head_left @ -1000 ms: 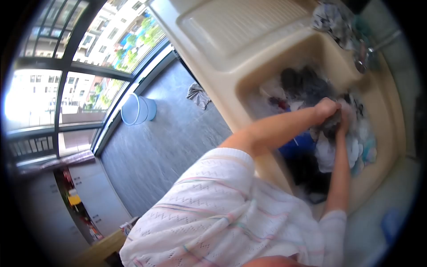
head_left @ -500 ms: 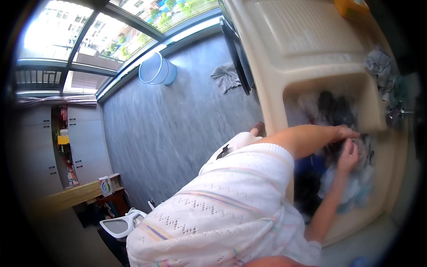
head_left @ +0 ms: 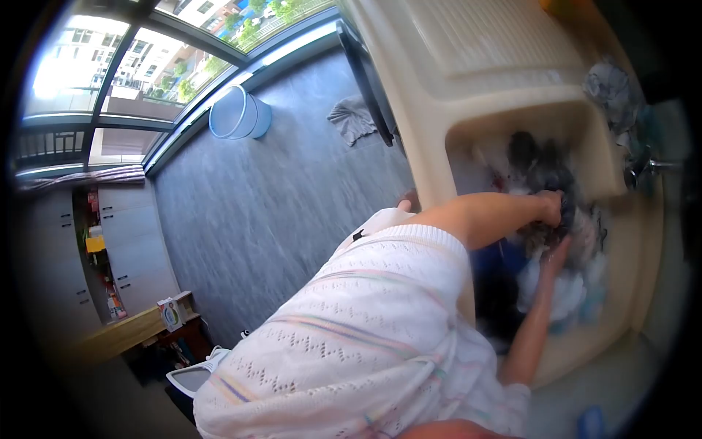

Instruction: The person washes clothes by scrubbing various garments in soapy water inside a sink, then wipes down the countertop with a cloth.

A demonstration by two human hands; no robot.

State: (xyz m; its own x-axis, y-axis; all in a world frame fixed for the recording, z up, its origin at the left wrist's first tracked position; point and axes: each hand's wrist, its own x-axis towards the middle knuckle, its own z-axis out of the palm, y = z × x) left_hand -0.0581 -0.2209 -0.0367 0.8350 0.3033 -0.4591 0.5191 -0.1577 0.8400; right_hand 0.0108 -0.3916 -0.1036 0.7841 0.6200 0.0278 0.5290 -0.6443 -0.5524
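Note:
Both of my hands are down in the beige sink (head_left: 430, 146), among a heap of wet laundry. My left hand (head_left: 550, 208) is closed around a dark piece of clothing (head_left: 566, 208). Just below it in view, my right hand (head_left: 556, 254) curls at the same dark cloth, its fingers partly hidden and blurred. White clothes (head_left: 563, 293) lie near my right wrist. Blue cloth (head_left: 503, 257) and black cloth (head_left: 499, 304) are heaped closer to my body. More dark clothes (head_left: 537, 157) lie at the sink's other end.
A ribbed washboard (head_left: 497, 44) adjoins the sink. Grey cloth (head_left: 610, 91) hangs on the rim near the tap (head_left: 647, 167). On the grey floor stand a light-blue bucket (head_left: 241, 115) and a crumpled grey cloth (head_left: 352, 121). A white chair (head_left: 196, 374) is behind.
My left hand has gone from spread fingers to a grip on the dark cloth. My right hand has lowered into the laundry. The whole view has shifted slightly.

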